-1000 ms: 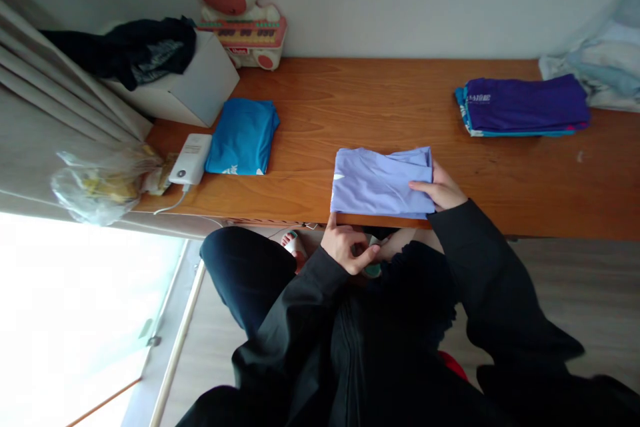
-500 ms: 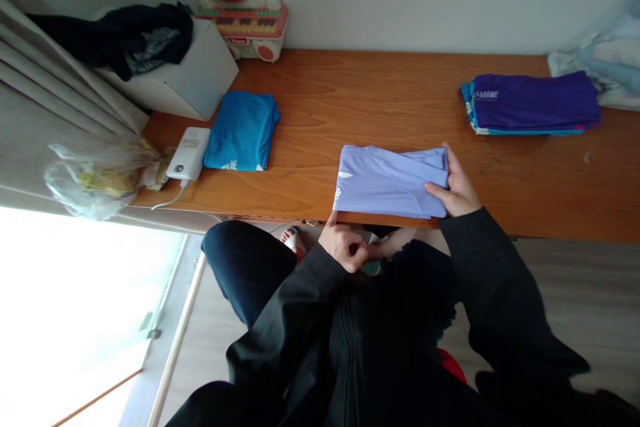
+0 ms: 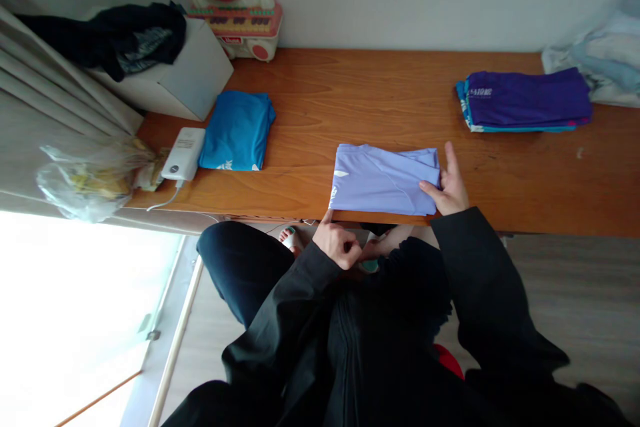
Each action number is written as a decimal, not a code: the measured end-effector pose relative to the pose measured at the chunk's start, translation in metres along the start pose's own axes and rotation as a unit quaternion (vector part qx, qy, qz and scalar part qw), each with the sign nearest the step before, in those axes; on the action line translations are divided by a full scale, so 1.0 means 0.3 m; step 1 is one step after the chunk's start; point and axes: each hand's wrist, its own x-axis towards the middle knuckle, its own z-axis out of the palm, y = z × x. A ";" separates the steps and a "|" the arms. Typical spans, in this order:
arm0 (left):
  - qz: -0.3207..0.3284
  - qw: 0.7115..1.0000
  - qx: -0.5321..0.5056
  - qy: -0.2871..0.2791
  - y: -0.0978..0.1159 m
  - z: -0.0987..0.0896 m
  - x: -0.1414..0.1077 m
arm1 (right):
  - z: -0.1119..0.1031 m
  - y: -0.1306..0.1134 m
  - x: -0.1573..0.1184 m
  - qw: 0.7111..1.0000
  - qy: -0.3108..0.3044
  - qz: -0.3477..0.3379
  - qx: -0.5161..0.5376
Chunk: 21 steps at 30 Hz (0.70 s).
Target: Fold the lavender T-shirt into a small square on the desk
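Note:
A folded lavender garment lies flat along the near edge of the wooden table, white print at its left end. My left hand is at the garment's near left corner. Its index finger is stretched to touch that corner, while the other fingers curl into a loose fist with nothing visible inside. At the garment's right end is my right hand, open, the thumb resting on the cloth and the index finger pointing away from me. The other fingers of this hand are partly hidden.
A folded blue garment lies left, beside a white power bank with a cable. Folded garments, purple on top, sit back right. Behind stand a white box and a toy keyboard. A plastic bag overhangs the left edge.
My right hand has loosened at the garment's right end, its index finger now lifted away from the cloth. The left hand stays at the corner. The whole view has shifted slightly.

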 end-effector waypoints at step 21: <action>-0.015 1.000 -0.020 -0.003 0.004 -0.009 -0.003 | 0.022 -0.013 -0.020 0.999 0.026 -0.019 -0.022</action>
